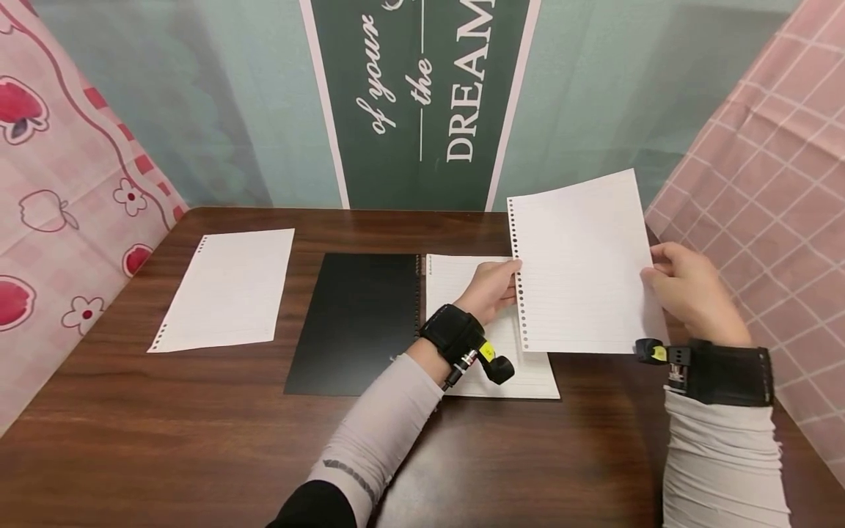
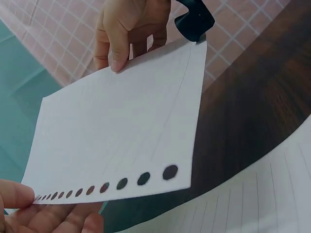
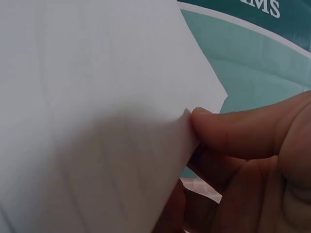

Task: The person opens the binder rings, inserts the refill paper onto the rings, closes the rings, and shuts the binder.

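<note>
A lined loose-leaf sheet (image 1: 581, 271), punched with holes down its left side, is held up above the right part of the table. My left hand (image 1: 490, 290) pinches its punched edge between thumb and fingers. At the opposite edge, my right hand (image 1: 689, 290) pinches the paper; the right wrist view shows the thumb (image 3: 233, 128) pressing on it. Below the raised sheet lies an open binder with a black cover (image 1: 363, 323) on the left and lined pages (image 1: 462, 374) on the right. The raised sheet and my left arm hide part of those pages.
Another punched lined sheet (image 1: 227, 290) lies flat at the left of the brown wooden table (image 1: 165, 433). A green cloth (image 1: 264, 103) with lettering hangs behind. Pink patterned cloths (image 1: 785, 161) stand along both sides, the right one close to my right hand.
</note>
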